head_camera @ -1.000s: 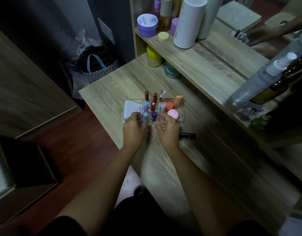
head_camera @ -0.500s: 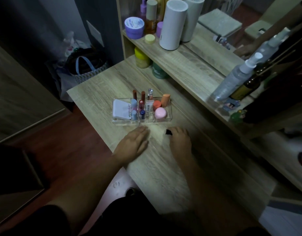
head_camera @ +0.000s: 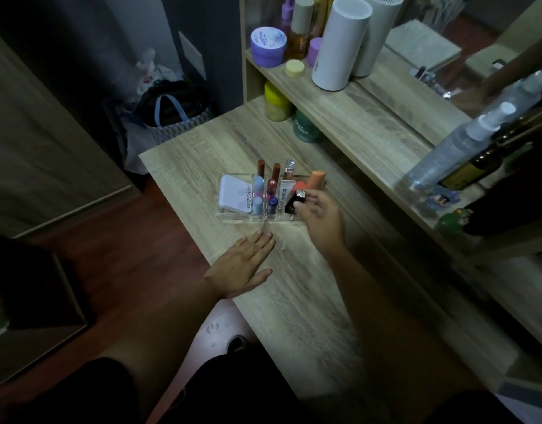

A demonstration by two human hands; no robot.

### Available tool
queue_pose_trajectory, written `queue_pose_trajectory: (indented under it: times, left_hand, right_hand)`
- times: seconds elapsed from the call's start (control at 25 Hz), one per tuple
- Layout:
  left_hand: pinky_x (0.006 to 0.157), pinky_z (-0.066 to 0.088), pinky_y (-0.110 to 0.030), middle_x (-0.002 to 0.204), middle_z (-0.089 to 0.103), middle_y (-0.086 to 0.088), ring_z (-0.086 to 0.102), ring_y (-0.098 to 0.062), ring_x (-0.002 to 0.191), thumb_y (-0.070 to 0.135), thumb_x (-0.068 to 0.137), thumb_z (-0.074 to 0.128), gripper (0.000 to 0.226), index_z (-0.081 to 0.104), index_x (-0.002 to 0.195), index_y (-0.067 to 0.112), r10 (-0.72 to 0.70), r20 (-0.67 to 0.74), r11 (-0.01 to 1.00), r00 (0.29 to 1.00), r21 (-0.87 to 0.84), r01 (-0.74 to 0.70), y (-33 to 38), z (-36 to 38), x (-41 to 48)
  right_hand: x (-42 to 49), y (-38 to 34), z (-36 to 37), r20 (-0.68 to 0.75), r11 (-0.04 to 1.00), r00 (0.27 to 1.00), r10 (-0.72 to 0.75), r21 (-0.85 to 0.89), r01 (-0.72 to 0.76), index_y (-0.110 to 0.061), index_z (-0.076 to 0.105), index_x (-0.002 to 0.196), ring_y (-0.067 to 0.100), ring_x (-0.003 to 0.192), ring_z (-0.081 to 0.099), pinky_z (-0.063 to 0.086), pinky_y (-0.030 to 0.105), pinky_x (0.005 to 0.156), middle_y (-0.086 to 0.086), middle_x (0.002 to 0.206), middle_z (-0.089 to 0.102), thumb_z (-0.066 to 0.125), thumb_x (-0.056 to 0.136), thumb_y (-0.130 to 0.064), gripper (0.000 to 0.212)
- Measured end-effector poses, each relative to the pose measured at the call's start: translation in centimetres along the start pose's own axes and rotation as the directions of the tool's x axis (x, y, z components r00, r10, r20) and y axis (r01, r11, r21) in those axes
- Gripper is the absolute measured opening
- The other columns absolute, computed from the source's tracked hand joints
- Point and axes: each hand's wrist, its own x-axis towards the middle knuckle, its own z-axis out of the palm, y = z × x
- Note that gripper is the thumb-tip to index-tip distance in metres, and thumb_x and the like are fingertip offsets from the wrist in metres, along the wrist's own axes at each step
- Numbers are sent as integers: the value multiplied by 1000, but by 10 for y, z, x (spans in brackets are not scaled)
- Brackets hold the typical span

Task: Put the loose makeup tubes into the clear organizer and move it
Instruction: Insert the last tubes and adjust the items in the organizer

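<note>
The clear organizer (head_camera: 233,216) stands on the wooden desk (head_camera: 294,301), holding a white compact, several upright tubes and an orange sponge. My right hand (head_camera: 320,214) grips a black makeup tube (head_camera: 295,199) tilted over the organizer's right compartment, its lower end at the compartment's front. My left hand (head_camera: 243,266) lies flat on the desk, fingers spread, just in front of the organizer and not touching it.
A raised shelf (head_camera: 355,117) behind the desk carries a white cylinder (head_camera: 340,41), a purple jar (head_camera: 268,45), bottles and a spray bottle (head_camera: 459,145). A yellow jar (head_camera: 276,101) and a green jar (head_camera: 305,127) sit under it. A bag (head_camera: 171,111) lies on the floor left.
My hands left the organizer. The right hand picked the black tube up from the desk and brought it over the organizer's right side. The left hand settled flat on the desk.
</note>
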Motion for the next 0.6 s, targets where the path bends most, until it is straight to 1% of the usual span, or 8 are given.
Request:
queue_pose_trajectory:
  times: [0.08,0.2,0.28,0.36,0.48,0.52,0.6]
  left_hand:
    - [117,5,-36,159,14,-6,-6,-18,142,46,96,37,66,14,149,14,-1,-3,1000,1000,-12,1,-1,0,0]
    - [119,13,-41,158,18,-8,0,-21,144,45,95,40,67,18,148,12,4,-10,1000,1000,-24,-5,0,0,0]
    - [118,18,-44,157,22,-10,9,-25,145,44,94,44,66,22,147,10,7,-25,999,1000,-33,-8,0,0,0]
    - [117,21,-46,156,26,-12,17,-28,145,43,93,47,66,26,146,9,5,-34,999,999,-34,-6,1,-1,0]
    - [115,22,-47,154,29,-13,21,-31,144,41,92,51,66,30,145,8,9,-52,999,999,-38,-11,0,0,0]
    - [115,23,-47,154,30,-13,22,-31,144,41,92,51,66,30,145,8,9,-57,999,998,-35,-11,0,0,0]
    - [115,23,-47,154,30,-12,22,-30,144,41,92,51,66,31,145,8,9,-64,1000,998,-27,-11,0,1,0]
  right_hand:
    - [1,3,6,-13,1000,1000,-4,-31,4,-13,60,114,-8,84,61,52,13,71,3,107,69,65,85,-9,29]
    - [3,8,11,2,996,1000,-23,-88,23,-14,60,113,-14,81,58,50,3,64,5,109,70,64,85,-9,29]
    - [4,10,14,26,991,999,-39,-130,42,-14,60,115,-14,81,58,47,-2,64,5,110,69,64,85,-8,30]
    - [5,13,16,40,982,998,-55,-179,61,-12,60,117,-8,84,59,47,-1,65,7,112,69,64,85,-7,32]
    - [3,18,19,19,968,997,-73,-240,75,-11,59,117,-13,79,55,44,-3,60,7,114,68,64,85,-6,33]
    - [4,18,20,11,964,997,-79,-253,79,-11,60,117,-11,80,56,45,-1,59,7,113,68,64,85,-6,33]
    - [4,17,23,0,955,996,-93,-282,89,-11,60,117,-2,85,60,43,2,62,8,110,70,64,85,-7,32]
